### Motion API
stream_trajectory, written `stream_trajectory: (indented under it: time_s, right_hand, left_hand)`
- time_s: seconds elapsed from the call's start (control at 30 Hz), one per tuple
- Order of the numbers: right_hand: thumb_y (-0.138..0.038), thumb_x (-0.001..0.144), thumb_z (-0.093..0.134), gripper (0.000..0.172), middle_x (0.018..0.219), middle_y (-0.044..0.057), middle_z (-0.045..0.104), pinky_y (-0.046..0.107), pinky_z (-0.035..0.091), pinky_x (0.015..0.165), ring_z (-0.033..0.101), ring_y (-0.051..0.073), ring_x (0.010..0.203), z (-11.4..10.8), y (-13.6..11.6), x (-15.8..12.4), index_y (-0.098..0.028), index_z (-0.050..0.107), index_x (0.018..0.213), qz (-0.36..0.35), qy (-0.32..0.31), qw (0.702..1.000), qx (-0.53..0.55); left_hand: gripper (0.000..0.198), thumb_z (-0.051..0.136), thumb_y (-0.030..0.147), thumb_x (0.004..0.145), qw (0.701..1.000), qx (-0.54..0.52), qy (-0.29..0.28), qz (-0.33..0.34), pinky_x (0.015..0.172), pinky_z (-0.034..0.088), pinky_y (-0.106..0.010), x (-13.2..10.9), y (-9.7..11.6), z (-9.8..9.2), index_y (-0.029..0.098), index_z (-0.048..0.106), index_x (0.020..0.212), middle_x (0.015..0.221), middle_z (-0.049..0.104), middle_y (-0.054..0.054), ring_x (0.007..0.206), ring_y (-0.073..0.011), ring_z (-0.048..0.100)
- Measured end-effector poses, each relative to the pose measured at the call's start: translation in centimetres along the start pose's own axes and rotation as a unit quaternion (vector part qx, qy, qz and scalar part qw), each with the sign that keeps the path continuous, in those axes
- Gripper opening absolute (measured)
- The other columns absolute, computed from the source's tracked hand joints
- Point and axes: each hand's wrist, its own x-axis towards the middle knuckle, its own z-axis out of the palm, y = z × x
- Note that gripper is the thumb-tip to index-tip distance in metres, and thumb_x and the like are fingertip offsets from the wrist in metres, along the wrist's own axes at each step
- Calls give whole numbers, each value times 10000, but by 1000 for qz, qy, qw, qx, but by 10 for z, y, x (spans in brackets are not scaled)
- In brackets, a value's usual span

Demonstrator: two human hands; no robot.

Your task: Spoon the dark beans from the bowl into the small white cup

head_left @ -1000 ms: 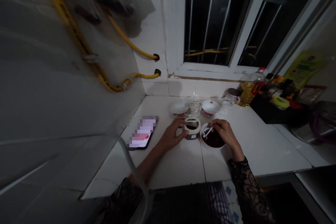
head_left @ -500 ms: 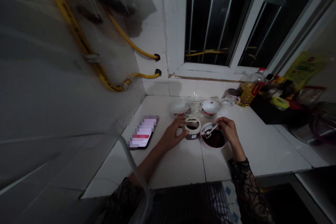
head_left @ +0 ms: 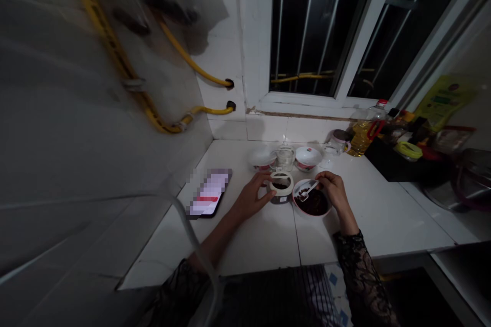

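Impossible to read any print on clear, round, white-rimmed jar, black-marked yellow hose or yellow-green plastic pouch.

Barred window above tiled counter

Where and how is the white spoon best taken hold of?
Probably grip the white spoon by the upper end of its handle, from the right: it slants up that way, its head lower left, over the bowl. The right hand pinches that end.
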Motion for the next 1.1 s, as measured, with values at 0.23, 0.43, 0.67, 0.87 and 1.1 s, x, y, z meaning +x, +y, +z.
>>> stream_trajectory:
  time_s: [0.23, 0.43, 0.67, 0.87, 1.1]
  right_hand:
    - [-391, 626, 564, 194, 469, -16, 582, 306, 417, 588, 548, 182, 523, 0, 1, 2, -218, 639, 675, 4, 8, 999, 32]
    - [-376, 608, 601, 174, 485, -16, 595, 318, 453, 646, 542, 175, 540, -1, 0, 3, -220, 649, 667, 12, 19, 997, 75]
    - [-427, 683, 625, 231, 564, -7, 631, 328, 471, 681, 582, 190, 606, 12, -9, 4, -214, 662, 765, -34, 65, 992, 104]
    - [-341, 945, 488, 225, 813, 52, 721, 384, 468, 861, 627, 224, 837, 36, -21, -12, -234, 682, 907, -296, 29, 951, -86]
    - [-305, 974, 438, 268, 790, 56, 709, 418, 456, 903, 633, 238, 841, 23, -18, -18, -235, 694, 936, -336, 40, 928, -152]
  left_hand:
    - [250, 645, 333, 911, 1000, 4, 3, -1, 866, 608, -361, 0, -3, 1, 227, 584, 1129, 1284, 621, -122, 1215, -256, 628]
    - [253, 652, 355, 907, 1000, 3, 2, -5, 866, 614, -356, 0, -2, 2, 227, 593, 1117, 1283, 624, -118, 1209, -251, 634]
    - [246, 649, 338, 912, 1000, 7, -1, -2, 860, 611, -353, 0, -1, 0, 231, 587, 1124, 1299, 620, -119, 1231, -253, 622]
    - [257, 640, 342, 916, 1000, 4, 0, -3, 865, 601, -351, 0, 0, 1, 233, 584, 1142, 1296, 621, -115, 1202, -244, 635]
    - [254, 653, 335, 904, 1000, 1, -2, -10, 872, 600, -363, 0, 0, 0, 231, 588, 1127, 1297, 624, -123, 1221, -257, 626]
